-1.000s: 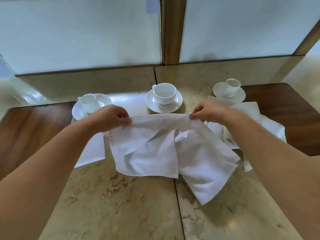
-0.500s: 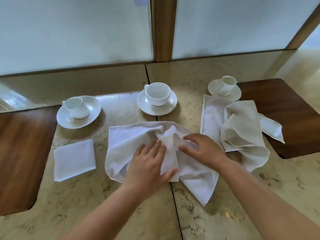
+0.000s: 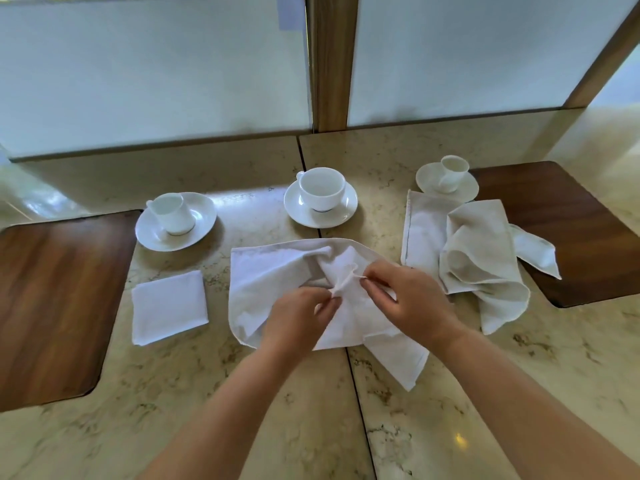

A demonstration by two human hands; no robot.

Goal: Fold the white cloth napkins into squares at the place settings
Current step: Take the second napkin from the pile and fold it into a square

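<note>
Folded napkin [image 3: 169, 306] left, crumpled napkin [image 3: 277, 282] centre, 3 cups [image 3: 322, 188] behind.

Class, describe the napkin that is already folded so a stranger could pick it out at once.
Start at the marble counter under the window and find the leftmost cup and saucer. Just in front of it lies the folded napkin. Unlike the two crumpled cloths to its right, it is a small, flat, neat square.

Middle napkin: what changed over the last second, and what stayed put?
The middle napkin, held stretched above the table a second ago, now lies crumpled on it. Left hand and right hand let go of its top edge and now pinch a small fold at its centre. Folded square, cups and right-side napkins unchanged.
</note>
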